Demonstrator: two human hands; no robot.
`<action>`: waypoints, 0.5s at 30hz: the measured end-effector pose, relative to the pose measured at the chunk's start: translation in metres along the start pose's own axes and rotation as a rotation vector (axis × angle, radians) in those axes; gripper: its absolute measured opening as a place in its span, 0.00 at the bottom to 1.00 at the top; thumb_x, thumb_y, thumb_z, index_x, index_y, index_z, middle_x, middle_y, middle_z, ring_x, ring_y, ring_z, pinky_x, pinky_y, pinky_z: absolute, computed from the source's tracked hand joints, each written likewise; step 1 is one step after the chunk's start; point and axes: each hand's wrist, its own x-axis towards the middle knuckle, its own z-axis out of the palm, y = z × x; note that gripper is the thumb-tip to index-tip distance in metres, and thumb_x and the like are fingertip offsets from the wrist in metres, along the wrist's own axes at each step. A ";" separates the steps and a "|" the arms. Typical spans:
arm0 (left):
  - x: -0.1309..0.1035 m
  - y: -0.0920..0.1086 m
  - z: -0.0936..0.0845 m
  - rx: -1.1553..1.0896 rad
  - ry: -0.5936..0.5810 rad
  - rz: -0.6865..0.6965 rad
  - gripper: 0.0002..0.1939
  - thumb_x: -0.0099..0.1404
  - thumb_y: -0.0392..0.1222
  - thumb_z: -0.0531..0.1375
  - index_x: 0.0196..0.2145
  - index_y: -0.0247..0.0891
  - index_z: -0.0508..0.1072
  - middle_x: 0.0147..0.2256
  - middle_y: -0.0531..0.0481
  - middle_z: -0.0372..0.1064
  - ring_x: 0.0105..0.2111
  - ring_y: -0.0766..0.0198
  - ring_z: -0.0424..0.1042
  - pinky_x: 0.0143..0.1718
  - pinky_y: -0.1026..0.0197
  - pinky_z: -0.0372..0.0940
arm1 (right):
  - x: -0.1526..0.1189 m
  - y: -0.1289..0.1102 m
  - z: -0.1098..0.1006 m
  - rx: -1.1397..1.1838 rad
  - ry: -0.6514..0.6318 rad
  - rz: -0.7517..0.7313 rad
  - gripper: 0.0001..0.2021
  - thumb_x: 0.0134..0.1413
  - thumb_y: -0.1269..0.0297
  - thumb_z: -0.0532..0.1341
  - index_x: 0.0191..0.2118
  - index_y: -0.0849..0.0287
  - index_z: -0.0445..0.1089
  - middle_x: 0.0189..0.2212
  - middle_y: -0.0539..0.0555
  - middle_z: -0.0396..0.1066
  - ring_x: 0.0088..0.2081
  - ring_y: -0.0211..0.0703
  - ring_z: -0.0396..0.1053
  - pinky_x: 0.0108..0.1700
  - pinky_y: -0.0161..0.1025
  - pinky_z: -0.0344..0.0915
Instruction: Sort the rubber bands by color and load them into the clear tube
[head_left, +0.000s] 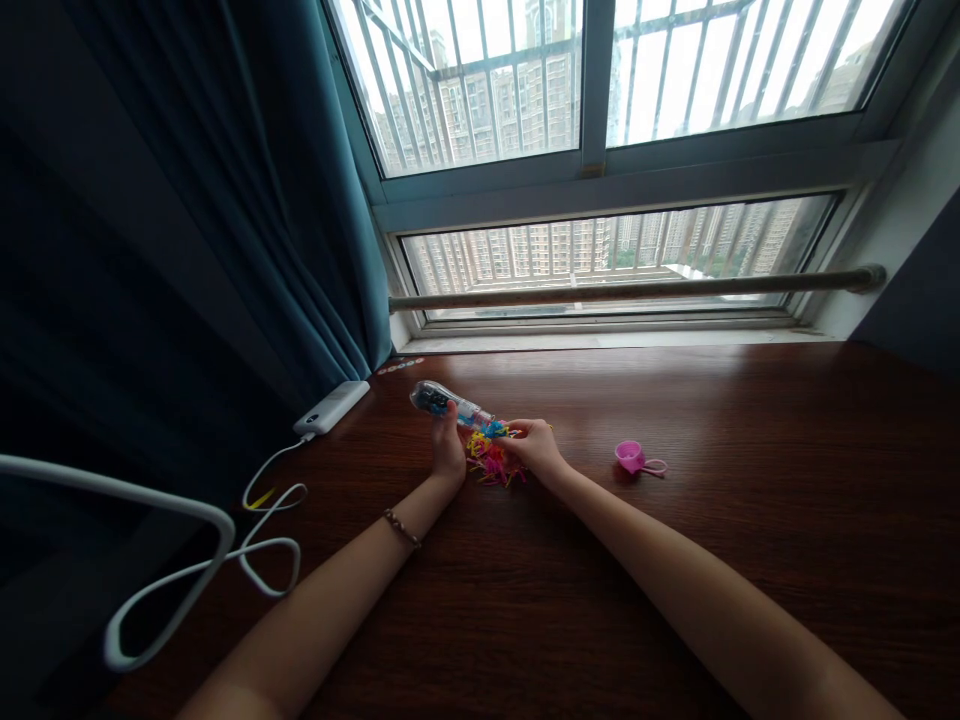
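Note:
My left hand (448, 452) is closed around a clear plastic bottle (471, 412), which lies tilted with its mouth toward the right. Dark and coloured contents show inside its far left end. At the mouth, my right hand (537, 447) pinches some blue and yellow strands that look like rubber bands (495, 429). Below both hands, a loose heap of pink, red and yellow bands (496, 467) rests on the table. To the right, apart from my hands, a pink cap (630, 457) with a loop lies on the wood.
The brown wooden table (645, 590) reaches to the window sill. At the left lie a white power bank-like box (332, 407) and its looping white cable (259, 545), beside a blue curtain (300, 220). A metal rail (637, 291) crosses the window.

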 end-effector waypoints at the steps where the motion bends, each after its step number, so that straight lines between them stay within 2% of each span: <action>1: 0.001 0.000 0.000 -0.016 0.004 -0.002 0.18 0.52 0.55 0.58 0.27 0.34 0.66 0.24 0.53 0.67 0.25 0.68 0.68 0.30 0.65 0.62 | 0.000 0.001 -0.001 -0.029 0.017 -0.008 0.15 0.35 0.58 0.63 0.30 0.64 0.72 0.11 0.48 0.65 0.14 0.39 0.64 0.15 0.32 0.59; 5: 0.001 0.000 0.002 -0.066 0.011 -0.018 0.17 0.52 0.54 0.59 0.28 0.34 0.66 0.25 0.54 0.68 0.24 0.69 0.69 0.32 0.64 0.63 | 0.002 0.004 -0.003 -0.164 0.120 -0.072 0.09 0.34 0.64 0.63 0.26 0.62 0.72 0.14 0.49 0.66 0.18 0.39 0.65 0.20 0.32 0.59; 8: 0.000 0.000 0.002 -0.085 0.004 -0.025 0.18 0.52 0.53 0.60 0.29 0.34 0.67 0.26 0.53 0.69 0.25 0.68 0.70 0.32 0.64 0.63 | 0.003 0.007 -0.003 -0.248 0.192 -0.120 0.08 0.33 0.67 0.62 0.27 0.61 0.72 0.16 0.48 0.66 0.21 0.38 0.64 0.24 0.32 0.59; 12: -0.002 0.001 0.003 -0.098 -0.030 -0.035 0.18 0.51 0.53 0.60 0.32 0.34 0.67 0.28 0.51 0.70 0.27 0.65 0.71 0.33 0.61 0.64 | 0.002 0.009 -0.003 -0.311 0.229 -0.154 0.13 0.34 0.63 0.62 0.32 0.61 0.70 0.15 0.46 0.63 0.20 0.35 0.61 0.23 0.31 0.56; 15: -0.005 0.003 0.005 -0.075 -0.090 -0.009 0.19 0.51 0.52 0.61 0.34 0.35 0.67 0.31 0.50 0.70 0.30 0.62 0.72 0.35 0.59 0.65 | 0.000 0.007 -0.003 -0.337 0.236 -0.180 0.14 0.36 0.59 0.62 0.32 0.61 0.70 0.15 0.45 0.62 0.19 0.34 0.59 0.22 0.30 0.55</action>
